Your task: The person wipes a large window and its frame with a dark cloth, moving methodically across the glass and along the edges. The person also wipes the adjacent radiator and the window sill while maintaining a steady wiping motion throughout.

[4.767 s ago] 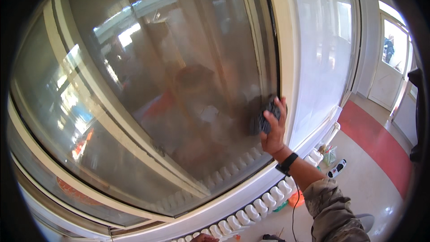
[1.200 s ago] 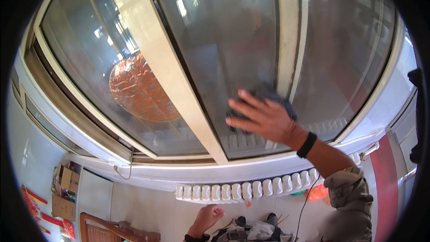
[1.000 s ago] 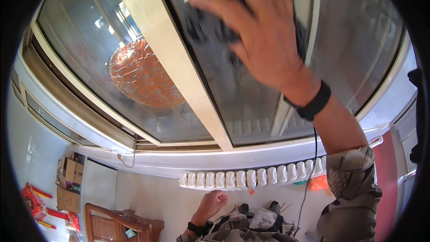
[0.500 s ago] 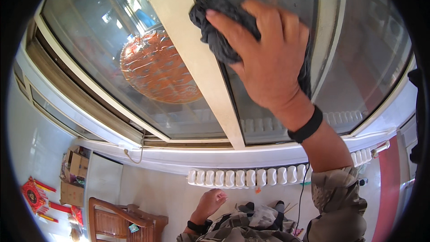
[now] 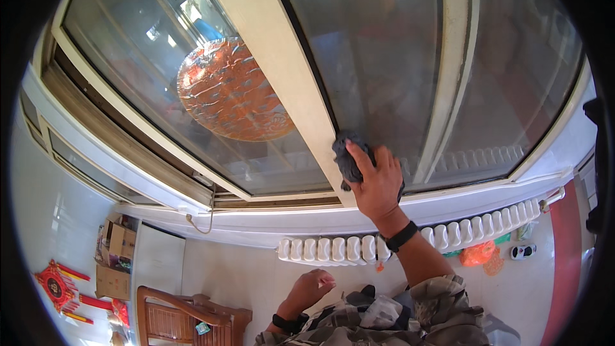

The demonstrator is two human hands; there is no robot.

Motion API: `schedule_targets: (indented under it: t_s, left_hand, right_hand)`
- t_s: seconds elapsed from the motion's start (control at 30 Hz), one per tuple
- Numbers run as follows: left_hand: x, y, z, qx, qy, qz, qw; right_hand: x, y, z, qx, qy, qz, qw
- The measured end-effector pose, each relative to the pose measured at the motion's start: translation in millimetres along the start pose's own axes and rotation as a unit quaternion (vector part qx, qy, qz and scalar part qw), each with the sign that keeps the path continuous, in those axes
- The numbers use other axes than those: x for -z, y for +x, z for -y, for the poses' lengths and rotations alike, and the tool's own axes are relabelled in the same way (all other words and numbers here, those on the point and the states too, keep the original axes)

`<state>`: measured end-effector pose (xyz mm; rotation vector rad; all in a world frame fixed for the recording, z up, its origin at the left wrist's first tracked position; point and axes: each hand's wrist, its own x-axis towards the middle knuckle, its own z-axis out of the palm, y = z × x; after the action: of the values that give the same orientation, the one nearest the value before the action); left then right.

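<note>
- The cloth (image 5: 348, 160), dark grey and bunched up, sits at the lower end of the cream bar (image 5: 278, 45), over its right edge and the bottom left corner of the middle pane (image 5: 384, 57).
- The right hand (image 5: 377, 182) is clamped on the cloth, its fingers bent over the top and right side and pointing up; part of the cloth shows below the palm.
- A black wristband (image 5: 401, 236) circles that wrist, below and right of the cloth; farther down, a camouflage sleeve (image 5: 442, 298) covers the forearm.
- Right of the cloth stands another cream upright (image 5: 453, 57), with the right pane (image 5: 512, 90) beyond it.
- Up and left of the cloth, across the bar, a round orange foil disc (image 5: 234, 93) shows at the left pane (image 5: 141, 70).
- Below the cloth runs the white radiator (image 5: 339, 250).
- The left hand (image 5: 311, 288) is lower still and to the left of the cloth, well apart from it, fingers curled; I cannot tell whether they meet the palm.
- Far down and right of the cloth, an orange bag (image 5: 477, 253) lies on the floor, near a red floor strip (image 5: 567, 263).
- Far down and left of the cloth are a brown wooden chair (image 5: 186, 320), cardboard boxes (image 5: 115, 253) and a red ornament (image 5: 61, 288).
</note>
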<state>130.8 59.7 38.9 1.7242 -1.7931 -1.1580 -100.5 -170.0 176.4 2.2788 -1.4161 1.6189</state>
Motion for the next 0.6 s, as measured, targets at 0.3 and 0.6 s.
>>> schedule_targets:
  t_s: [0.3,0.6]
  left_hand:
    - [-8.0,-6.9,-5.9,-0.009,0.008,0.000,1.000]
    - [-12.3,-9.6,-16.7,-0.038,-0.026,-0.033,0.998]
  right_hand:
    - [-0.6,8.0,20.3,-0.048,0.068,-0.005,0.997]
    - [79.0,193.6,81.8,0.141,0.044,-0.186,0.972]
